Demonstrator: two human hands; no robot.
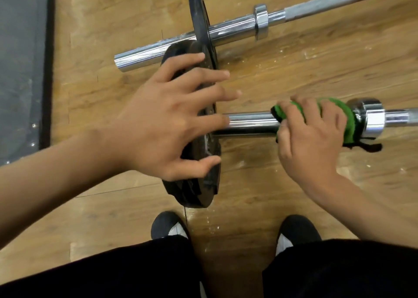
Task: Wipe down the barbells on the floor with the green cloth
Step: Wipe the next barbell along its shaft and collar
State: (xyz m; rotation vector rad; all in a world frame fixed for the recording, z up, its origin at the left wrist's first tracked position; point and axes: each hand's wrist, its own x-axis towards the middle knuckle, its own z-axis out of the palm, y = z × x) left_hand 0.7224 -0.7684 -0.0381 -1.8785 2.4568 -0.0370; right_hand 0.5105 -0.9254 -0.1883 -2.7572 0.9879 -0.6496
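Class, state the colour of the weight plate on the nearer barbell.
Black, with whitish scuffs; the weight plate shows best in the head view.

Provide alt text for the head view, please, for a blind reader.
The right hand grips a green cloth round the near barbell, while the left hand rests spread on its black plate. A second barbell lies beyond.

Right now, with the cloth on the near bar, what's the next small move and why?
Probably slide the green cloth leftward along the near barbell's sleeve toward the black plate. The right hand grips the cloth wrapped round the sleeve beside the collar, bare chrome shows between cloth and plate, and the left hand rests spread on the plate, seemingly steadying it.
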